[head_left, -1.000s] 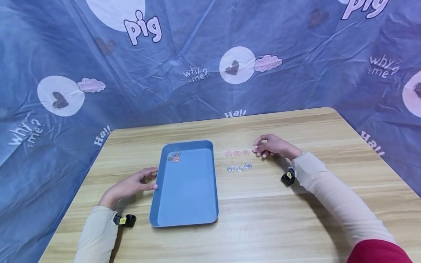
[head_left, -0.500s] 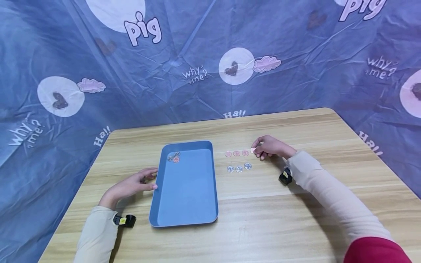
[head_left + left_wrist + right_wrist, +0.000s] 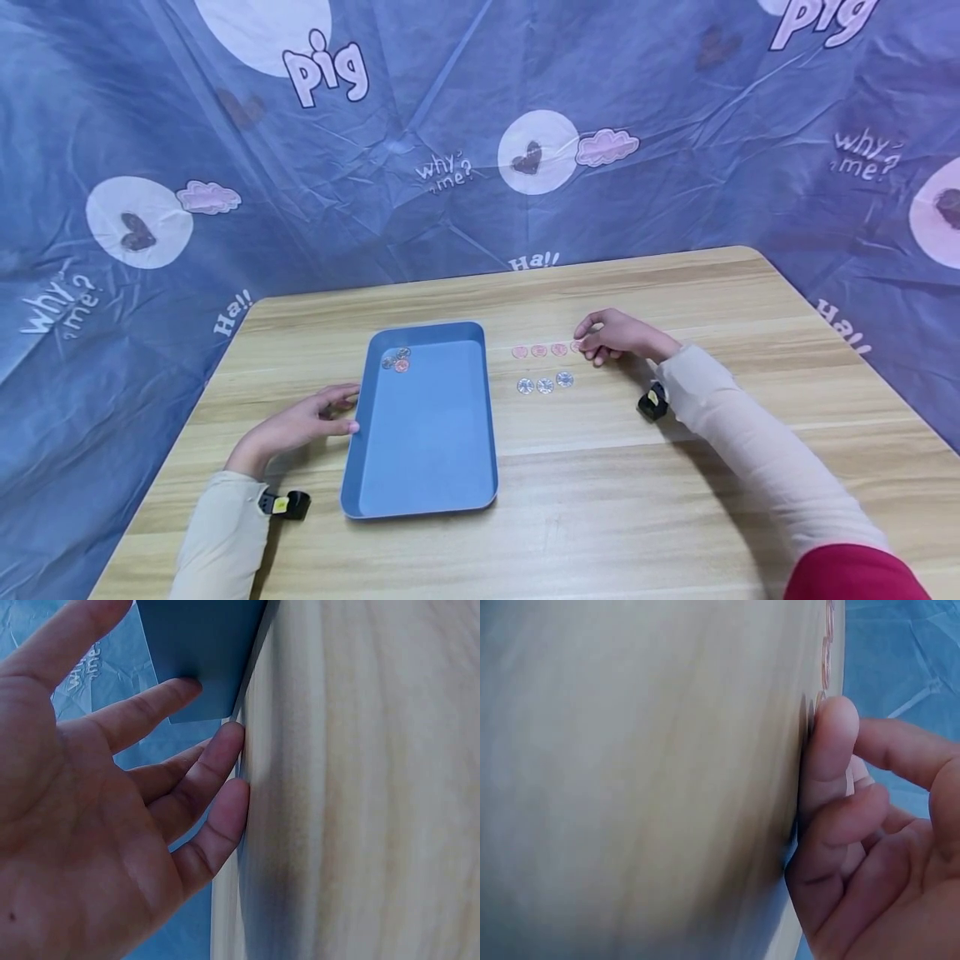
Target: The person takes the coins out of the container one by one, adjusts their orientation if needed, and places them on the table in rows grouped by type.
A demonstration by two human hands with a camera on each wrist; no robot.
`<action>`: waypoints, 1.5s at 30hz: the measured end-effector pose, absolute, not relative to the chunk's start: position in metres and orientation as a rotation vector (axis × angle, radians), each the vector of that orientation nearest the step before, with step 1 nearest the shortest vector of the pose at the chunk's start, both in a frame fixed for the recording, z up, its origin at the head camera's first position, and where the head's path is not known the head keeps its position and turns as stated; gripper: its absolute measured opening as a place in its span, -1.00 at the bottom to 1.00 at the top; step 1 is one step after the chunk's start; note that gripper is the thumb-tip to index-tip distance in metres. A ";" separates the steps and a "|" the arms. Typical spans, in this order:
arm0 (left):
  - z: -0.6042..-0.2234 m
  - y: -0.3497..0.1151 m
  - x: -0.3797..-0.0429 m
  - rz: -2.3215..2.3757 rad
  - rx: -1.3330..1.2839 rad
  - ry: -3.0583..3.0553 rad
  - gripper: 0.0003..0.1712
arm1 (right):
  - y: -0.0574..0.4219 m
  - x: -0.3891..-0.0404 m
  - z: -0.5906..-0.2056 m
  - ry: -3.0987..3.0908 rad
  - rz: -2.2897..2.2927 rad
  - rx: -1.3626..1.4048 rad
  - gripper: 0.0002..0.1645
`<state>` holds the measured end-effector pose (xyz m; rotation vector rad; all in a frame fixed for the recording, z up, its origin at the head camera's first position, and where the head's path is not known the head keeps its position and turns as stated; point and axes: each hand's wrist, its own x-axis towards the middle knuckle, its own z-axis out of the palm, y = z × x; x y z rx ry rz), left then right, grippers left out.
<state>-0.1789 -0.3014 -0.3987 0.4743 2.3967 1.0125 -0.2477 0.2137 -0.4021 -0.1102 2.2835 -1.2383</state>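
My left hand (image 3: 303, 421) rests beside the blue tray (image 3: 420, 512), its fingers loosely bent and fingertips at the left wall. In the left wrist view one fingertip (image 3: 187, 688) touches the tray's outer side. At the right, my right hand (image 3: 618, 333) pinches a copper-coloured coin (image 3: 575, 346) by its edge, down at the table at the right end of a row. Three more copper coins (image 3: 539, 351) lie to its left. Below them is a row of three silver coins (image 3: 545, 386). In the right wrist view the bent fingers (image 3: 832, 742) hide the pinched coin.
Inside the tray's far left corner lie two dark silvery coins (image 3: 388, 362) and a copper coin (image 3: 402, 366). The wooden table (image 3: 600, 500) ends at a blue printed cloth (image 3: 420, 208) behind it. Each wrist carries a small black camera (image 3: 654, 402).
My right hand has shifted slightly left and lowered the copper coin to the end of its row, where it now looks flat. The left hand and tray have stayed put.
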 end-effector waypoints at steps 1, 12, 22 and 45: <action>-0.399 -0.301 -0.179 1.011 0.470 2.396 -0.17 | 0.215 -0.247 -0.401 2.283 -1.246 -0.113 -0.61; -0.397 -0.301 -0.178 1.008 0.455 2.388 -0.16 | 0.219 -0.241 -0.377 2.350 -1.262 -0.155 -0.45; -0.398 -0.302 -0.179 1.004 0.458 2.387 -0.16 | 0.204 -0.234 -0.349 2.306 -1.312 -0.233 -0.41; -0.399 -0.302 -0.180 1.023 0.484 2.395 -0.16 | 0.109 -0.228 -0.289 2.257 -1.348 -0.527 -0.49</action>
